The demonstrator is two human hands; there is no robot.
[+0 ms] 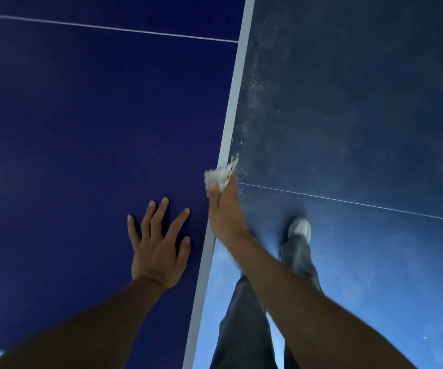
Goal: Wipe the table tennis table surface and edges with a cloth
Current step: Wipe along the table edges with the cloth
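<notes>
The left forearm (87, 315) and the right forearm (308, 302) come in from the bottom of the view. The left hand (159, 251) lies flat on the blue worktop (82, 115), fingers straight and spread, holding nothing. It seems to serve as a support. The right hand (224, 211) is closed around a small white cloth (219, 177), crumpled into a ball, and holds it against the pale edge strip (231, 113) at the side of the worktop. Beyond the edge is the floor (361, 102), with pale dust specks (252, 102) just beside the strip and a shoe (299, 230) lower down.

I judge that the step in hand is wiping the edge. To do it well, the cloth should fold over the strip so that the top and the side face are both touched. It should travel along the strip in one even stroke with firm pressure — not in short dabs. The cloth is bunched; turning it to a fresh side may take up more dust.
</notes>
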